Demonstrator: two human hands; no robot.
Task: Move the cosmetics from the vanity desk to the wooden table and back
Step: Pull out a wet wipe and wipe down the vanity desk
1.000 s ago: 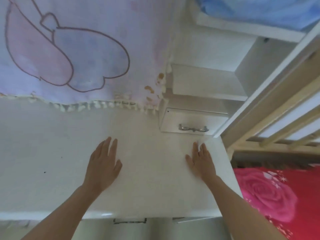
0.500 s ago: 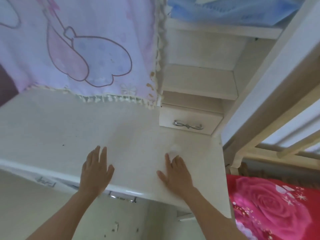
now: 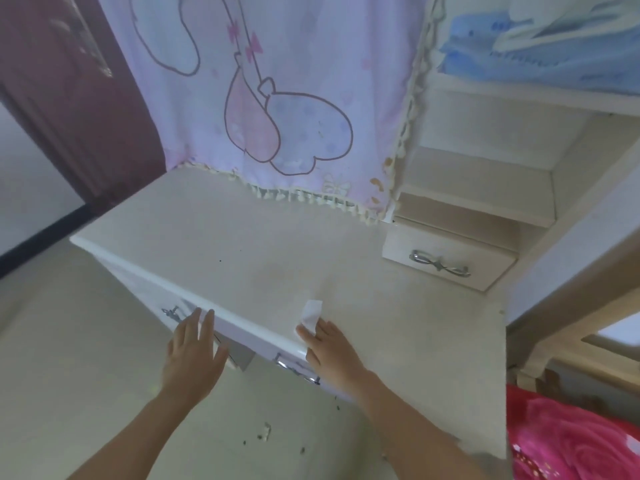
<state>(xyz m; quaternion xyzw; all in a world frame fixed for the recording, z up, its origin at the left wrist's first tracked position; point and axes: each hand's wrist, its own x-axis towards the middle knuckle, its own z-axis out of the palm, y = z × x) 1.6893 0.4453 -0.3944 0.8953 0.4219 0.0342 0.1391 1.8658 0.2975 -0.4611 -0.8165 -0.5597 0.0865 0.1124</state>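
Note:
No cosmetics are in view. The white vanity desk [image 3: 259, 258] runs across the middle, its top bare apart from a small white slip [image 3: 311, 311] near the front edge. My right hand [image 3: 332, 351] lies flat at that edge, fingertips on the slip's lower end. My left hand [image 3: 194, 355] hovers off the desk in front of the drawer fronts, fingers spread and holding nothing.
A pale purple cartoon cloth [image 3: 277, 98] hangs behind the desk. A small drawer with a bow handle [image 3: 446, 261] and white shelves [image 3: 485, 188] stand at the right. Red rose bedding [image 3: 571, 441] is lower right, a dark red door [image 3: 69, 98] upper left. Crumbs [image 3: 265, 433] lie on the floor.
The view has pulled back and turned left. Both hands slid toward the desk's front edge; the left hand has come off the top, and the right hand dragged the white slip along.

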